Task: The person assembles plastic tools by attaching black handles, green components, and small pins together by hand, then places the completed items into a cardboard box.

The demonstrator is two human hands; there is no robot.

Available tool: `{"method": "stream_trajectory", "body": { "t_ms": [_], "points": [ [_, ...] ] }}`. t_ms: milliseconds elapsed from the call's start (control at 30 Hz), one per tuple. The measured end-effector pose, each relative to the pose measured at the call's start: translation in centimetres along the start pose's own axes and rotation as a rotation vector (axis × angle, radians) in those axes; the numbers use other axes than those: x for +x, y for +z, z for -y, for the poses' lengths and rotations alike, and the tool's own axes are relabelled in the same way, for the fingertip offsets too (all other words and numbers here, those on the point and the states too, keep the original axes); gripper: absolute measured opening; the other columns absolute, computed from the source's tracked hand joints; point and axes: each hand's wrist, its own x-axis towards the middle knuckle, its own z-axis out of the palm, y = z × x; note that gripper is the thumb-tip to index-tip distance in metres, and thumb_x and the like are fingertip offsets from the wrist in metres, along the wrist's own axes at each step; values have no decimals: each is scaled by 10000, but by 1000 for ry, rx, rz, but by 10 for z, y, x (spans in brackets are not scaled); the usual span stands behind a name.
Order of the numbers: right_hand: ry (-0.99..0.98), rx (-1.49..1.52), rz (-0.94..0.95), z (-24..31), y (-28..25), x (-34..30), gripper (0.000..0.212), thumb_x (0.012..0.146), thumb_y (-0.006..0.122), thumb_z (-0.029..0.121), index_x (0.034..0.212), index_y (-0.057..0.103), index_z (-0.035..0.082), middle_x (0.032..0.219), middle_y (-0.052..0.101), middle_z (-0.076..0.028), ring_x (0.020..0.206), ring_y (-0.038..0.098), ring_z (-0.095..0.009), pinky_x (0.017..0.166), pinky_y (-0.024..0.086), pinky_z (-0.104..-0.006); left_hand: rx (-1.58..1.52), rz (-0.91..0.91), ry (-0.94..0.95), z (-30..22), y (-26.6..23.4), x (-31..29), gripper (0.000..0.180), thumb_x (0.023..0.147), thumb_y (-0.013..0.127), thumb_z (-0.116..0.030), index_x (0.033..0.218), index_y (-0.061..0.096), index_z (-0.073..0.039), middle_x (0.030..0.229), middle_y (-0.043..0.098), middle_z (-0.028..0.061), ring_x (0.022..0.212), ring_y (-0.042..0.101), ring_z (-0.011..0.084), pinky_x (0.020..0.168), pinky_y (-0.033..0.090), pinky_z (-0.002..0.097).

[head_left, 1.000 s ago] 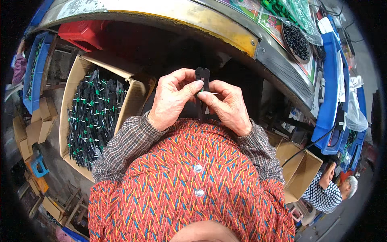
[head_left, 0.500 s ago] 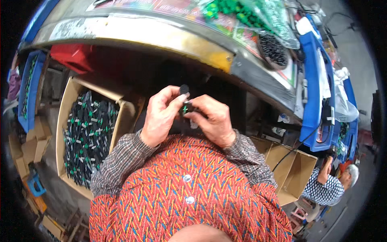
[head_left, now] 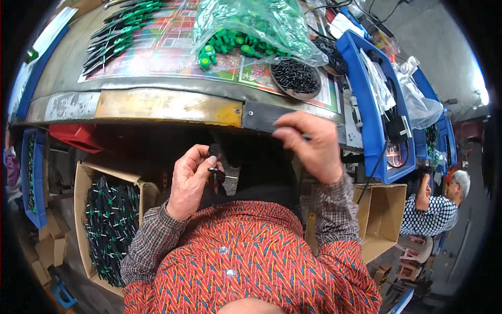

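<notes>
My left hand [head_left: 189, 180] is closed on a small black plastic part [head_left: 214, 152], with its round end above my thumb. A thin pale metal pin [head_left: 230, 177] sticks out to the right from the dark pieces under my fingers. My right hand [head_left: 315, 147] is raised beside the table's front edge, fingers bent and apart, slightly blurred, with nothing plainly held. Beyond it on the table is a round dish [head_left: 299, 95] of small black pieces. Further left lie round-headed green parts [head_left: 230, 44] in a clear plastic bag [head_left: 264, 26].
Black-and-green assemblies [head_left: 117, 42] lie in a row at the table's far left. A cardboard box [head_left: 83, 204] of similar pieces [head_left: 110, 225] stands left of me. At right are a blue bin [head_left: 366, 94], an open cardboard box [head_left: 384, 209] and a seated person [head_left: 431, 206].
My right hand has left the black part and moved up and right to the table edge. My left hand keeps the part. The view has shifted, showing more of the tabletop.
</notes>
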Motion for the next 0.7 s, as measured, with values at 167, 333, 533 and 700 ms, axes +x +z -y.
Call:
{"method": "stream_trajectory", "body": {
  "t_ms": [167,333,533,700],
  "points": [
    [113,-261,-288,-46,-55,27,120,822,634,75,880,659,-26,771,659,-145,668,639,-219,606,478,-299,-24,16,0,0,6,7,124,941,553,-134,1004,552,-27,789,589,33,707,568,76,492,466,209],
    [164,-595,-420,-109,-99,46,143,816,604,101,871,668,-14,824,659,-195,757,636,-344,693,487,-397,15,20,-22,-1,10,11,126,936,563,-136,992,558,-23,787,590,36,692,560,74,488,452,208],
    [204,-754,-360,-139,-105,51,127,792,573,59,849,658,-15,821,637,-224,820,619,-381,752,473,-455,21,3,-58,8,7,17,131,931,573,-138,978,564,-17,774,595,40,659,550,73,484,444,214],
    [168,-938,-298,-149,-103,51,134,790,574,71,856,663,-4,826,616,-210,829,610,-386,749,473,-464,41,-12,-90,13,9,18,145,925,581,-135,984,570,-3,773,601,46,663,559,78,483,449,216]
  ]
}}
